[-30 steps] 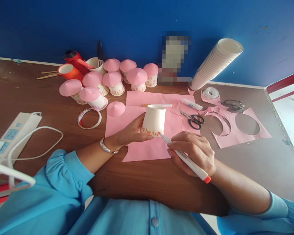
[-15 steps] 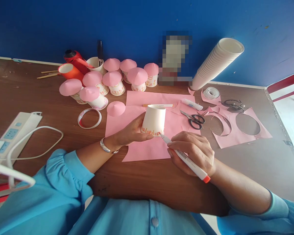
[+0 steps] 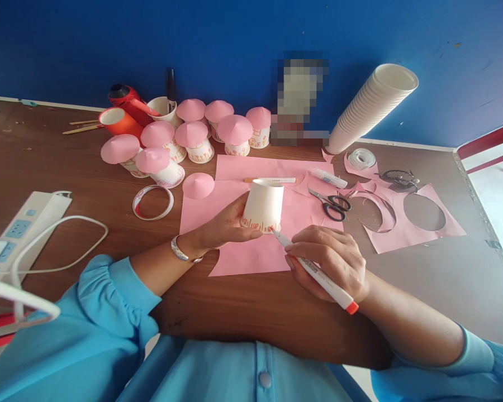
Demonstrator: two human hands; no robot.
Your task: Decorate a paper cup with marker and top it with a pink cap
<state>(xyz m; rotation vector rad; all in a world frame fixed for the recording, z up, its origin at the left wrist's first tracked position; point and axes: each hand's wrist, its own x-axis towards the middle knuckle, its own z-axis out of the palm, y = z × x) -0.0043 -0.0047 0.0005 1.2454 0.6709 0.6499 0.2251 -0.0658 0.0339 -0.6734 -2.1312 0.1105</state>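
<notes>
Change over the last second was slight: the pen [image 3: 324, 281] had shifted a touch to the left, its tip staying at the near rim of the white cup [image 3: 263, 201], which suggested that marking of that edge was still under way. On the left, a hard plastic power strip [image 3: 44, 218] lay flat; right of it were a glossy ring [image 3: 170, 204] and, farther off, capped cups [image 3: 235, 129] under matte pink cones. A loose cone [image 3: 198, 186], shallow and pointed, lay by the smooth pink sheet [image 3: 251, 259]. The left hand [image 3: 230, 223], a silvery bracelet [image 3: 179, 250] at its wrist, was curled round the cup's left side and near rim, some fingers hidden. Over the sheet, the paper cup had its narrow end up, red and yellow marks along its wide edge. The right hand [image 3: 331, 257] pinched the slim, orange-ended pen between thumb and fingers. Farther right were black-handled scissors [image 3: 323, 199], cut paper scraps [image 3: 385, 237] and a tall, ridged stack [image 3: 371, 106] of cups.
</notes>
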